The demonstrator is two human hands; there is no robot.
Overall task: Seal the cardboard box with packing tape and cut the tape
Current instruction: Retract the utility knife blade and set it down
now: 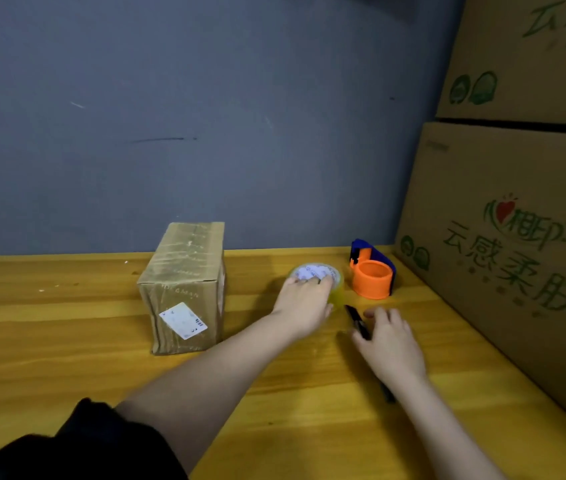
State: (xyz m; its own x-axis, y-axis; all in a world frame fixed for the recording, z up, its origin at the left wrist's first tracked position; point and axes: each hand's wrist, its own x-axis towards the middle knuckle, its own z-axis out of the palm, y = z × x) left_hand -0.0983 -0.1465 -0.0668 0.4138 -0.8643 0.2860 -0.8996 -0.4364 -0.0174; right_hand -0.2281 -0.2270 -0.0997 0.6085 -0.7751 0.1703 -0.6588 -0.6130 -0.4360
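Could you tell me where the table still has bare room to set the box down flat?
Bare wood lies left of the cardboard box and along the near table edge. It is crowded at right: tape roll, orange dispenser, both hands, stacked cartons.

Take the cardboard box [182,289] as your landmark: it stands on end, brown, wrapped in clear tape, with a white label stuck crooked on its near face. To its right you have the roll of clear yellowish packing tape [319,280] lying flat, white print showing through its core. Nearer you than the roll lies a slim black cutter [356,320].
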